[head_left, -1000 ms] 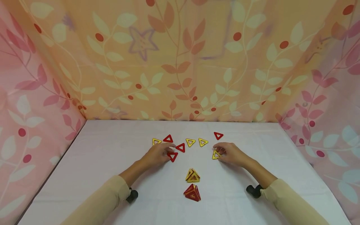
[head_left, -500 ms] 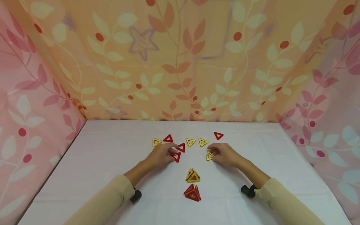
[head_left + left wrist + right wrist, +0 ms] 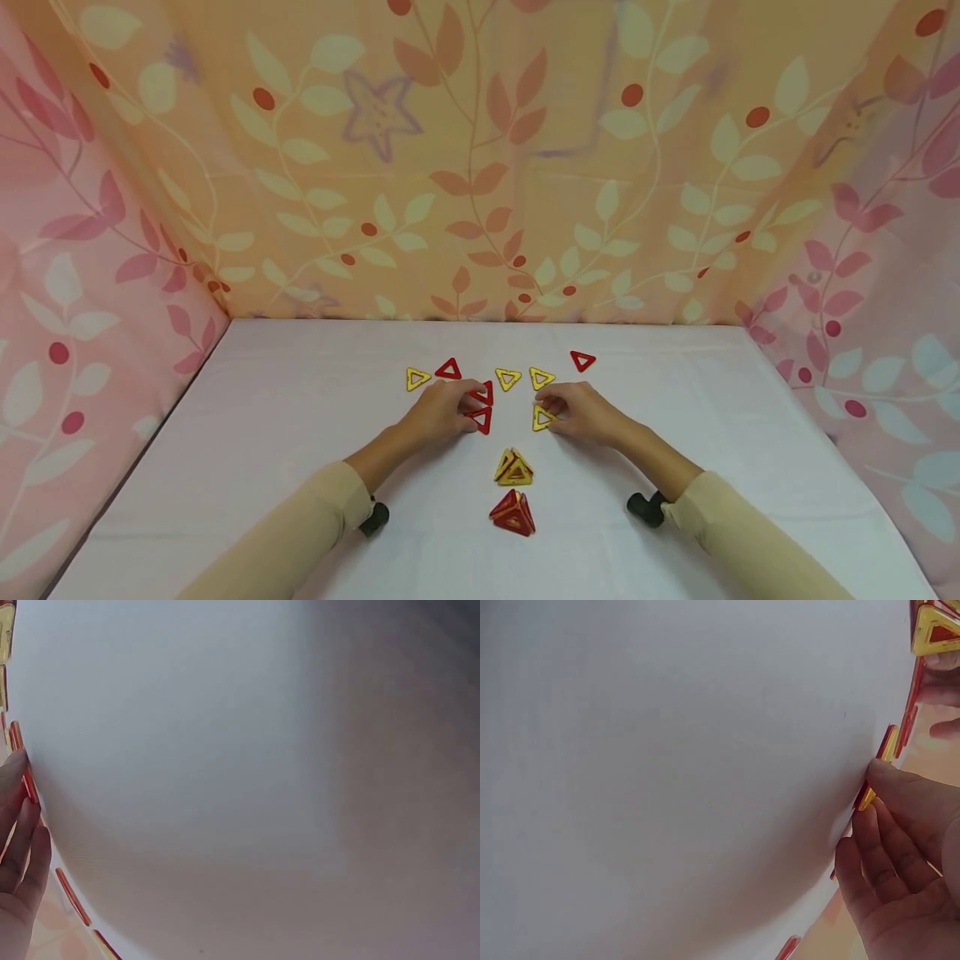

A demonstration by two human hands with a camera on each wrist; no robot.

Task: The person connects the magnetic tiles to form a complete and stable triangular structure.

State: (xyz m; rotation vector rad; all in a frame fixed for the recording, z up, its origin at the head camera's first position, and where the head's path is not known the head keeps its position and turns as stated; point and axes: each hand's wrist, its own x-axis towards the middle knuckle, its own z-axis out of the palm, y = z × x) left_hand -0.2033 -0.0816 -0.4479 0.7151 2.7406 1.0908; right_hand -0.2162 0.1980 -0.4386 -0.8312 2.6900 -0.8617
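Observation:
My left hand (image 3: 441, 412) pinches a red triangular magnetic tile (image 3: 489, 420) by its left side, low over the table. Facing it, my right hand (image 3: 588, 414) pinches a yellow triangular magnetic tile (image 3: 536, 419). In the right wrist view the yellow tile (image 3: 889, 748) sits between thumb and fingers. A small gap separates the two held tiles. Just behind the left fingers lies another red triangle (image 3: 490, 392), partly covered. A small yellow pyramid (image 3: 516, 478) stands nearer me, with a red pyramid (image 3: 513, 520) in front of it.
Flat triangles lie farther back on the white table (image 3: 300, 367): a yellow one (image 3: 409, 380) and a red one (image 3: 448, 375) at left, two yellow ones in the middle, and a red one (image 3: 582, 369) at right. A floral curtain (image 3: 480, 250) closes the back.
Both hands have moved inward with their tiles, the left going right and the right going left, so the held tiles are closer together. The pyramids have stayed in place.

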